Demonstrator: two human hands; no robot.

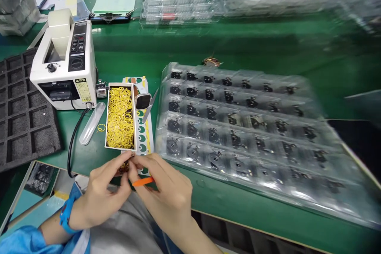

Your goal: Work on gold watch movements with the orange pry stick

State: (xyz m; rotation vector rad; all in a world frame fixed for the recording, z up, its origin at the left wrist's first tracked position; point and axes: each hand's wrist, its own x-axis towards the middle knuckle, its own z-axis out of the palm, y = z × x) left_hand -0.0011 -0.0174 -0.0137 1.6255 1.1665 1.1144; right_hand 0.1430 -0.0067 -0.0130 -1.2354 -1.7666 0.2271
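You held a small copper-brown part (123,168), pinched between the closed fingertips of your left hand (102,192) and right hand (166,194), an orange stick (143,181) at its four o'clock, a box of yellow rubber bands (120,117) at twelve, a clear tray of black parts (238,127) at two, on a green bench (125,47).

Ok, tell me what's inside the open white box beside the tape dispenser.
The open white box is filled with a loose heap of thin yellow rubber bands. They cover the box floor, so the floor cannot be seen, nor can anything that might lie beneath them.
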